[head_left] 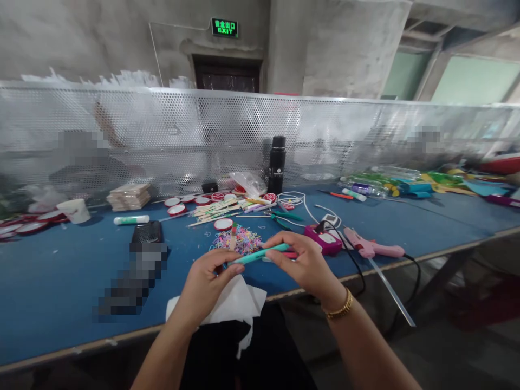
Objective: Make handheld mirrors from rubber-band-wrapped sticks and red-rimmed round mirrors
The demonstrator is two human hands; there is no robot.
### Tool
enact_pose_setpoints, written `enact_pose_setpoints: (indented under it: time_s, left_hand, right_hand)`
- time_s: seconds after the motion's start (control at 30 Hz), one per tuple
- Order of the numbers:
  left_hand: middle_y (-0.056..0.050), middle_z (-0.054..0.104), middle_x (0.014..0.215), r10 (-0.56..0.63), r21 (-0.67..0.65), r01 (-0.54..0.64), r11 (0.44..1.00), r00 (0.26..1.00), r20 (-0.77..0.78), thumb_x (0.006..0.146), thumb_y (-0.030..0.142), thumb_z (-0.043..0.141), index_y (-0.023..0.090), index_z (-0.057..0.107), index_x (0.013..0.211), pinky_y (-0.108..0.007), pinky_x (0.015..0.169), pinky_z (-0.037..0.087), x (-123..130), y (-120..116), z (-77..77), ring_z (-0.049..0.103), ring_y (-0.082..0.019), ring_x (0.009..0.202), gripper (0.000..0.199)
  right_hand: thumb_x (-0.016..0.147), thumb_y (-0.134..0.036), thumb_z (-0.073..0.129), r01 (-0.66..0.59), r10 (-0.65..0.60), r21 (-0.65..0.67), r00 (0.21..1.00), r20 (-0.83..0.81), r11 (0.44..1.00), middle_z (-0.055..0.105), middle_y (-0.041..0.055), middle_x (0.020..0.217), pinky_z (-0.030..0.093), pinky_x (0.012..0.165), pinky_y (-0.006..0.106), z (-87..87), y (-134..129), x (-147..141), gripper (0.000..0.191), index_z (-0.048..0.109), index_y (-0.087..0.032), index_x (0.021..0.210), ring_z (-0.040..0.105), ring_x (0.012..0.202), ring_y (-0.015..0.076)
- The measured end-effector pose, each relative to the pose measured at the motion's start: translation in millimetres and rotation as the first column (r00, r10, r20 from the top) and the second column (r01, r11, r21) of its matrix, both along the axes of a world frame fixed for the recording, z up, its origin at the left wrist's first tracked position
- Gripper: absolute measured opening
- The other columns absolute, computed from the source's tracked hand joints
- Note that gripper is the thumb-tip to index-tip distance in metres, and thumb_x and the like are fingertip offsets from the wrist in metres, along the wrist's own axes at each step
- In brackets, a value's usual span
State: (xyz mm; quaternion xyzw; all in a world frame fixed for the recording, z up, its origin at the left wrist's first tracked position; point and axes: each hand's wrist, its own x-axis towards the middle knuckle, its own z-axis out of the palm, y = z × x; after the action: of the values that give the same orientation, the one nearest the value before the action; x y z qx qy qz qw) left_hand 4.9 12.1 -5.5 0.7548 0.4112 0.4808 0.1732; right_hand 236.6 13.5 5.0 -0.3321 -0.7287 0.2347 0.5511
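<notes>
Lettering glows green on the exit sign (225,28) at top centre: "安全出口" over "EXIT", the only words I can read from my end. Right of centre, the black bottle (277,176) carries a round white logo, with print beneath too small for me to make out. Red-and-white discs (176,209) left of centre bear marks that blur on my feed. Just below centre, I see the teal stick (260,253) above the table (52,292), tilted slightly up to the right; the left hand (209,281) pinches its left end, the right hand (298,260) its right. Coloured loops (248,238) lie heaped behind it; white tissue (233,303) hangs over the table's edge.
</notes>
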Motion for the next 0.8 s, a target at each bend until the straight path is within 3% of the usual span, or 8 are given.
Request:
enact_pose_setpoints:
  time_s: [0.2,0.3,0.37,0.43,0.5,0.57,0.67,0.8]
  left_hand:
    - [-0.003,0.079,0.086,-0.024,0.027,0.026,0.999,0.997,-0.069,0.09,0.032,0.069,0.025,0.082,0.084,-0.029,0.075,0.055,-0.4,0.0,0.8,0.071,-0.019,0.082,0.016]
    - [-0.005,0.079,0.087,0.006,0.02,-0.006,1.0,1.0,-0.022,0.09,0.034,0.069,0.024,0.082,0.084,-0.031,0.077,0.056,-1.0,-0.2,-0.2,0.072,-0.02,0.084,0.017]
    - [-0.006,0.079,0.088,0.003,0.01,-0.003,1.0,1.0,0.017,0.089,0.035,0.07,0.023,0.082,0.083,-0.031,0.079,0.057,-0.6,-0.4,-0.4,0.072,-0.021,0.085,0.017]
    - [-0.006,0.08,0.088,-0.033,-0.005,0.033,0.999,0.999,0.022,0.089,0.037,0.071,0.023,0.082,0.082,-0.031,0.079,0.058,0.2,-0.4,0.3,0.072,-0.021,0.084,0.019]
    - [-0.006,0.08,0.087,-0.066,-0.012,0.066,0.998,0.998,0.011,0.089,0.04,0.071,0.023,0.082,0.081,-0.031,0.078,0.058,0.4,-0.4,1.5,0.073,-0.021,0.083,0.021]
    - [-0.006,0.08,0.088,-0.074,-0.003,0.074,0.997,0.997,0.01,0.091,0.041,0.069,0.024,0.082,0.082,-0.031,0.078,0.057,-0.4,-0.5,2.4,0.073,-0.021,0.084,0.024]
    - [-0.007,0.08,0.09,-0.109,0.031,0.109,0.994,0.994,0.007,0.093,0.038,0.067,0.023,0.081,0.083,-0.03,0.081,0.057,-2.5,-1.1,2.2,0.073,-0.02,0.086,0.023]
    - [-0.006,0.079,0.087,-0.168,0.029,0.169,0.985,0.985,-0.041,0.094,0.036,0.065,0.022,0.081,0.087,-0.028,0.077,0.055,-3.0,-1.4,1.4,0.071,-0.019,0.082,0.023]
  right_hand:
    - [0.093,-0.058,0.06,-0.148,0.107,-0.156,0.964,-0.244,0.977,0.06,-0.0005,0.059,0.047,0.055,0.027,-9.0,5.9,-21.6,0.041,0.073,-0.021,0.079,0.055,0.057,0.0136]
    - [0.099,-0.059,0.05,0.12,-0.149,-0.102,0.924,-0.353,0.988,0.05,-0.0021,0.051,0.038,0.045,0.026,-5.1,13.8,-3.5,0.048,0.068,-0.022,0.073,0.046,0.048,0.0124]
    - [0.1,-0.055,0.048,0.381,-0.331,-0.014,0.786,-0.521,0.925,0.051,-0.0019,0.055,0.038,0.046,0.027,0.0,17.8,13.8,0.043,0.066,-0.024,0.077,0.046,0.048,0.0125]
    - [0.103,-0.052,0.042,0.444,-0.338,0.046,0.741,-0.581,0.895,0.06,-0.0002,0.067,0.047,0.056,0.03,3.6,16.4,22.0,0.035,0.065,-0.027,0.094,0.057,0.058,0.0147]
    - [0.104,-0.046,0.044,0.36,-0.266,0.138,0.854,-0.448,0.923,0.071,0.0031,0.085,0.055,0.072,0.037,2.3,8.5,14.6,0.025,0.062,-0.031,0.111,0.069,0.077,0.0194]
    - [0.102,-0.039,0.052,0.228,-0.193,0.216,0.966,-0.17,0.949,0.076,0.0052,0.103,0.055,0.088,0.046,-4.1,-2.0,-4.7,0.016,0.064,-0.032,0.11,0.071,0.098,0.0243]
    - [0.094,-0.029,0.066,0.119,-0.16,0.344,0.982,0.096,0.931,0.079,0.0023,0.111,0.048,0.102,0.052,-16.9,-11.8,-35.7,0.01,0.065,-0.033,0.103,0.067,0.111,0.0271]
    - [0.094,-0.024,0.066,0.108,-0.156,0.376,0.983,0.1,0.92,0.081,-0.0004,0.106,0.047,0.102,0.05,-28.3,-10.5,-52.7,0.015,0.067,-0.033,0.105,0.07,0.103,0.0251]
